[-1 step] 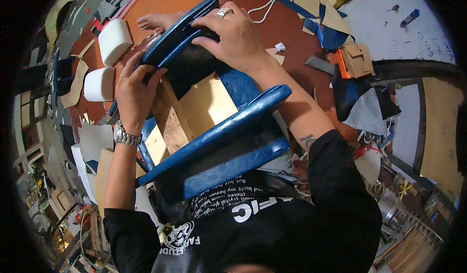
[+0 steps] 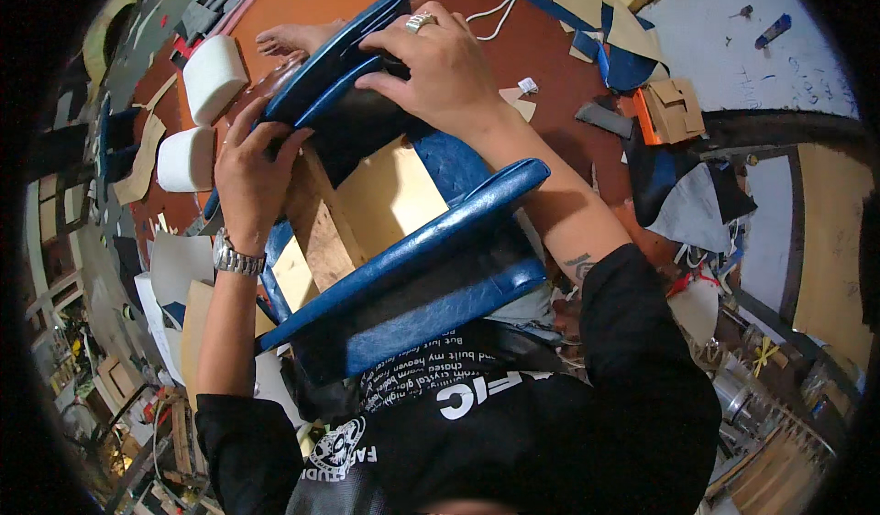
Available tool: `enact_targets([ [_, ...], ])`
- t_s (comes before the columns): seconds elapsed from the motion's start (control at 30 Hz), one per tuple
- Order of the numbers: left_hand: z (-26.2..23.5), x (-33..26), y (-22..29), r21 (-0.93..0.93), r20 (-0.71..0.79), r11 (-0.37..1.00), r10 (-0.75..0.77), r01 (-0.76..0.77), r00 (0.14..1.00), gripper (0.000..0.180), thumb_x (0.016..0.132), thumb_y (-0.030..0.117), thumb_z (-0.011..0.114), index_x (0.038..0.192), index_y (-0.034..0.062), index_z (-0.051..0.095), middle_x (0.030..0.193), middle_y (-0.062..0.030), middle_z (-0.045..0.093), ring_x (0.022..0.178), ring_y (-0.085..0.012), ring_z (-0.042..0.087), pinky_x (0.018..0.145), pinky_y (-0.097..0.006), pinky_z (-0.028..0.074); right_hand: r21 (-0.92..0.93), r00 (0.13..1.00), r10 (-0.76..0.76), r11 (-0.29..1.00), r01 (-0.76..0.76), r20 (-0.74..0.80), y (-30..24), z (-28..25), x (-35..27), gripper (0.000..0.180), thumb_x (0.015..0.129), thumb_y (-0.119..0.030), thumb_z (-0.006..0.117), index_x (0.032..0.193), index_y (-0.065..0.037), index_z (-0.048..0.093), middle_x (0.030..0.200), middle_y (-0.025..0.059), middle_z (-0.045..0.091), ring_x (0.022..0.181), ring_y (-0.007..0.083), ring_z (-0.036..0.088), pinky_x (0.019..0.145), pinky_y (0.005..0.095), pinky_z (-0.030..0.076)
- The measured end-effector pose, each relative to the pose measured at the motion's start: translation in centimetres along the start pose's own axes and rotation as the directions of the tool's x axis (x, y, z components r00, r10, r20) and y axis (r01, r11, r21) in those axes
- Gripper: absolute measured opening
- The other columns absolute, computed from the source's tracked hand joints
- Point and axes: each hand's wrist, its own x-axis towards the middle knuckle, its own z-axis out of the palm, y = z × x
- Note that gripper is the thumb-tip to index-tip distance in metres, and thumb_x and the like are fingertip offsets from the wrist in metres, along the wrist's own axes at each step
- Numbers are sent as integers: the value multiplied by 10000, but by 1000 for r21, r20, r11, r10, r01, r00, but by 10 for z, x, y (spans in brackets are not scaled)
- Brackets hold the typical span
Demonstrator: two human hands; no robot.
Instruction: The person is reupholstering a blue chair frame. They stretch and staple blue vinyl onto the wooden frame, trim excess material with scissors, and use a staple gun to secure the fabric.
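Note:
A blue leather-like upholstered frame (image 2: 403,260) lies tilted across my lap. Its inside shows black lining, pale boards and a bare wooden bar (image 2: 323,226) running between the two padded sides. My left hand (image 2: 252,171) pinches the left end of the far padded side (image 2: 332,64), thumb on the near face, fingertips hidden behind. Farther along that side, my right hand (image 2: 435,70), with a ring, grips the edge near its upper end between thumb and fingers. The blue cover there forms two layers with a dark gap. My right forearm passes over the near padded side's right end.
Two white foam blocks (image 2: 214,77) rest on the brown-orange floor mat at the left. A bare foot (image 2: 298,40) shows beyond the frame. Cardboard and blue scraps (image 2: 632,61), a white cord (image 2: 500,15) and an orange-and-brown box (image 2: 674,110) lie far right.
My right hand and the far padded side have shifted very slightly leftward. Both hands keep their hold.

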Motion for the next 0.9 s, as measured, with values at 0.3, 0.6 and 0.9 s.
enact_targets([
  [0.3, -13, 3, 2, -32, 117, 999, -39, 43, 992, 219, 844, 230, 884, 959, 53, 826, 1360, -136, 714, 1194, -324, 710, 1009, -403, 571, -118, 990, -112, 986, 122, 82, 9, -1, 3, 218, 884, -339, 830, 1031, -178, 836, 1013, 18, 792, 1058, 251, 650, 936, 446, 506],
  [0.6, -11, 2, 1, -15, 77, 998, -56, 57, 996, 214, 846, 198, 878, 985, 45, 825, 1343, -150, 718, 1187, -327, 711, 1014, -398, 566, -149, 990, -100, 982, 114, 99, 2, -6, -1, 183, 906, -320, 803, 1022, -181, 829, 1024, -14, 775, 1066, 241, 636, 906, 427, 491],
  [0.9, -9, -1, 3, -102, 49, 986, -125, 129, 991, 161, 844, 127, 864, 951, 15, 819, 1274, -141, 742, 1036, -304, 756, 928, -386, 591, -131, 993, -101, 987, 92, -62, -2, 4, 0, 179, 795, -222, 881, 960, -212, 813, 962, -63, 721, 1008, 214, 619, 868, 402, 459],
])
